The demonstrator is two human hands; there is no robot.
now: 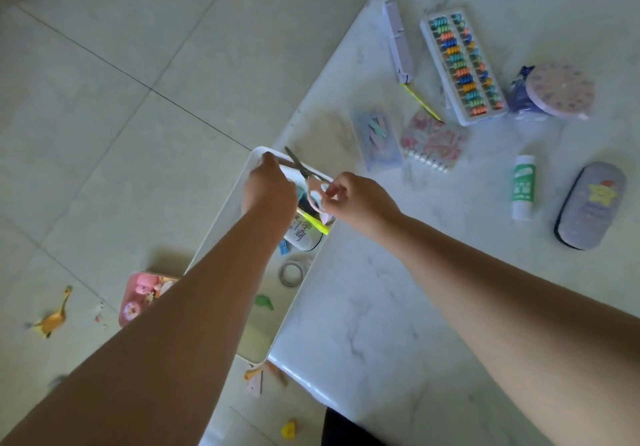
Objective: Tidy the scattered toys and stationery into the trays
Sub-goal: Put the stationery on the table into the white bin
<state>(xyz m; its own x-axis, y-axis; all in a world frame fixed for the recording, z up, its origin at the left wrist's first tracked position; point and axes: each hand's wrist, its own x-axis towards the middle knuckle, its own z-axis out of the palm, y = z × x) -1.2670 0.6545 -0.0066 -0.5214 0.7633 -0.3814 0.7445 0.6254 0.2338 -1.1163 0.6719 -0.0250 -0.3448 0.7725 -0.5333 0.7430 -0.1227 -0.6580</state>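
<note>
A white tray (225, 224) juts over the left edge of the marble table. My left hand (268, 186) grips the tray's far left corner. My right hand (353, 199) pinches the pink handles of a pair of scissors (304, 172), whose blades point away over the tray's far end. Inside the tray lie a yellow highlighter (313, 222), a white case with black characters (301, 236), a roll of tape (291, 274), a blue clip (284, 247) and a green piece (265, 302).
On the table: an abacus (462, 64), lilac stapler (398, 42), pencil (422, 102), clear box (375, 139), spiral notebook (433, 140), glue stick (523, 187), grey pencil case (590, 205), round tin (559, 89). On the floor: a pink toy tray (138, 298), an orange dinosaur (52, 319), small yellow and orange toys.
</note>
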